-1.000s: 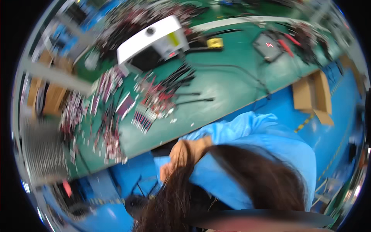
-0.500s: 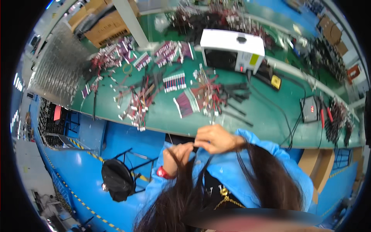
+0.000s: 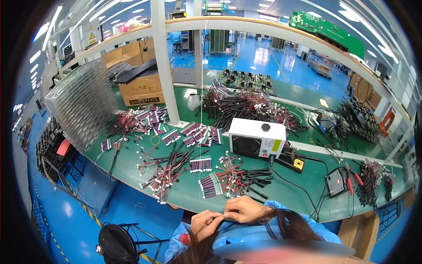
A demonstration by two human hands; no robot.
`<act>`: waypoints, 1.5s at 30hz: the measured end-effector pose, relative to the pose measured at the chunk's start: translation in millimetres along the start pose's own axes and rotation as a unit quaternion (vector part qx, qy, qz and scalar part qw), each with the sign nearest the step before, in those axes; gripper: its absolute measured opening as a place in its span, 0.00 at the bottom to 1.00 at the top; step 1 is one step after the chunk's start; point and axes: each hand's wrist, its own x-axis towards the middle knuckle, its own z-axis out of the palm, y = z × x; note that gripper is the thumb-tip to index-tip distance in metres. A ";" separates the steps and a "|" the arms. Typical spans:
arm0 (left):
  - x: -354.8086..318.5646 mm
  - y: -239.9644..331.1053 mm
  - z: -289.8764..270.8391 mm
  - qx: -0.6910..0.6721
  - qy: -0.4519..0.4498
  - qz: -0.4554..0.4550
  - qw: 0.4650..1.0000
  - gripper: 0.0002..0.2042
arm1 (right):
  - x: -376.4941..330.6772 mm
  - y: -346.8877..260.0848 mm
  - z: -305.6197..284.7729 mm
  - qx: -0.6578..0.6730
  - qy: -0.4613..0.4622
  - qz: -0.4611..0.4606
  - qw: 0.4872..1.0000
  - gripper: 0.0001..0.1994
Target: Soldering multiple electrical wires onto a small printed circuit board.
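My left hand [image 3: 205, 225] and my right hand [image 3: 244, 208] meet at the front edge of the green workbench [image 3: 294, 207]. Both are closed, thumbs and fingertips pinched together; anything between them is too small or hidden to make out. Just beyond them lies a strip of small green boards with dark and red wires [image 3: 211, 185]. A pile of cables with white connectors and black sleeves [image 3: 241, 176] is beside it on the right. A second such strip [image 3: 200, 164] rests farther back, and another cable pile [image 3: 165, 176] spreads to the left.
A white fan unit [image 3: 257, 137] stands behind the cables, its cord running right. Farther right are a small dark box with a red display [image 3: 337, 181] and red-handled pliers [image 3: 350, 182]. Clear plastic trays [image 3: 81, 105] are stacked at left; a black stool [image 3: 116, 244] stands below.
The view has tilted up, so the bench sits lower and the room beyond shows. My hands stay pinched together at the bench edge.
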 end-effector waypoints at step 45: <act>55.0 -67.0 -25.9 0.257 0.153 -0.045 0.953 0.05 | -155.8 147.8 -123.9 -0.125 0.687 0.216 0.683 0.16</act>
